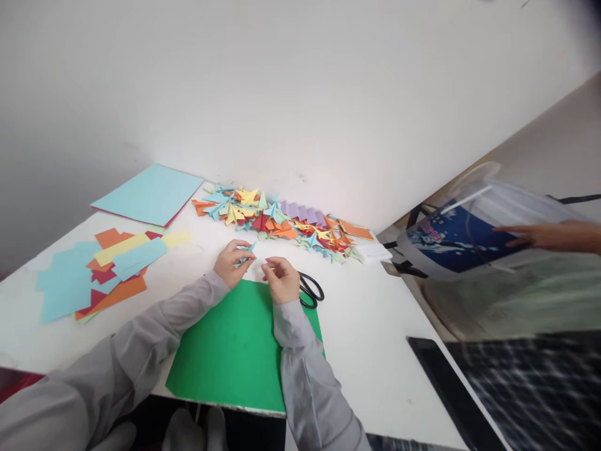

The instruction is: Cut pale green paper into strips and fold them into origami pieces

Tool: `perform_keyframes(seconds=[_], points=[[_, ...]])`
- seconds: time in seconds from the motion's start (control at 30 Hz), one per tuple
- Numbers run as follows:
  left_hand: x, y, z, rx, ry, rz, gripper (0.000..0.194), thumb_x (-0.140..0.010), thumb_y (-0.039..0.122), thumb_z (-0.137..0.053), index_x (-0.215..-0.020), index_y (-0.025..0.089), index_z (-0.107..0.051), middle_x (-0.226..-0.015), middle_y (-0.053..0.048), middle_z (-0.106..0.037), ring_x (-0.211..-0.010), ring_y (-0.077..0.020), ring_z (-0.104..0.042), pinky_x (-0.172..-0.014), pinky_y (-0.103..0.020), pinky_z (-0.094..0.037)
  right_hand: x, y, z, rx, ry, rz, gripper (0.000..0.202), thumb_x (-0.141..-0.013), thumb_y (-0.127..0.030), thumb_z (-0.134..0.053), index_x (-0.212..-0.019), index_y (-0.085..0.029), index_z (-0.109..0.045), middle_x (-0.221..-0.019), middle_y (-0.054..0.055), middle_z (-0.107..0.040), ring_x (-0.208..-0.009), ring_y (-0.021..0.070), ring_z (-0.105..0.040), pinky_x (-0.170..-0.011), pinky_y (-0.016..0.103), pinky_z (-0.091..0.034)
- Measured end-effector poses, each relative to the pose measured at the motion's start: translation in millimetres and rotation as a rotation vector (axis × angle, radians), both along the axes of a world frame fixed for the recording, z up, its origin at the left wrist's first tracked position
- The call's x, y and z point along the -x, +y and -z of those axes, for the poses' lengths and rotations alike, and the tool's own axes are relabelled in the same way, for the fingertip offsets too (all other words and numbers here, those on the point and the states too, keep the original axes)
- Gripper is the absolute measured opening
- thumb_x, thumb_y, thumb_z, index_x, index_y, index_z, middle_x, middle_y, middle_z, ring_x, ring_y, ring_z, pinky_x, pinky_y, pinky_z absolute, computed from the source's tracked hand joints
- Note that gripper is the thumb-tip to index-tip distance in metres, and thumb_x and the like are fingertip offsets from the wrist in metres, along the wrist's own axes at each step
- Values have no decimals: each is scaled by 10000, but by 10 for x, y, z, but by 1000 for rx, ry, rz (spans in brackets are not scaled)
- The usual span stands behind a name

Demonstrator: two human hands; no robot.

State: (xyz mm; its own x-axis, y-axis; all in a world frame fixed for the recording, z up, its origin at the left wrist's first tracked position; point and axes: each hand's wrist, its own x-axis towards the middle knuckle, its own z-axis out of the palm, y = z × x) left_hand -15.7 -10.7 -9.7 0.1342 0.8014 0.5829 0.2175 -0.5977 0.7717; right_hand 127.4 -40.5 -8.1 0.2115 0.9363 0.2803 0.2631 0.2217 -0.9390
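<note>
- The left hand (228, 264) holds a small light blue paper (252, 247), which is clamped between the thumb and the fingers. This paper is above the table (370, 351), on the near side of the pile of folded paper planes.
- The right hand (284, 280) is just beside it, to the right. Its thumb and forefinger are bent close together; I cannot tell if they hold something.
- Below both forearms there lies a green sheet (230, 357), at the near edge of the table.
- Black looped handles (313, 292) lie just to the right of the right hand, partly hidden by it.
- On the far side, the paper planes (260, 222) make a long pile in many colours, with a pleated purple paper (303, 213) at its far side.
- On the left, cut paper pieces (66, 282) overlap one another; farther lies a large light blue sheet (150, 193).
- At the right edge of the table is a flat black object (453, 388).
- Farther right, another person's hand (558, 238) is near a bucket with a blue print (453, 238), rather blurred.
</note>
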Motion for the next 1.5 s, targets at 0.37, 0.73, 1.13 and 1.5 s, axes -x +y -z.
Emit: perform_keyframes(seconds=[0.37,0.73,1.13,1.5], points=[[-5,-26,-14,-15,44,51,108,-735,123,-535,-748,157,-638,-992,-73,-522,-678,-91,-558,-471,-179,-489,28,-11,8,-63,-104,-48,139,-714,-305,-560,-741,-179,-611,-686,13,-622,-482,112,-565,-449,231,-428],[-4,-19,-28,-90,64,-8,106,-731,110,-539,-729,163,-631,-980,-67,-529,-643,-82,-544,-486,-194,-473,47,-44,-33,-29,-114,-45,189,-685,-351,-586,-754,-176,-603,-703,28,-641,-513,121,-559,-468,242,-442],[0,-58,-100,-217,115,-43,124,-752,99,-519,-734,159,-625,-979,-69,-528,-583,-64,-481,-563,-235,-453,96,-40,-78,128,96,-65,205,-615,-372,-624,-635,-170,-598,-439,-35,-545,-395,117,-508,-406,237,-406],[3,-63,-78,-208,138,-45,134,-762,130,-503,-732,173,-626,-998,-76,-530,-724,-119,-544,-667,-289,-477,116,-16,-83,238,356,-161,238,-563,-401,-627,-574,-166,-589,-558,3,-623,-354,81,-486,-347,205,-354]])
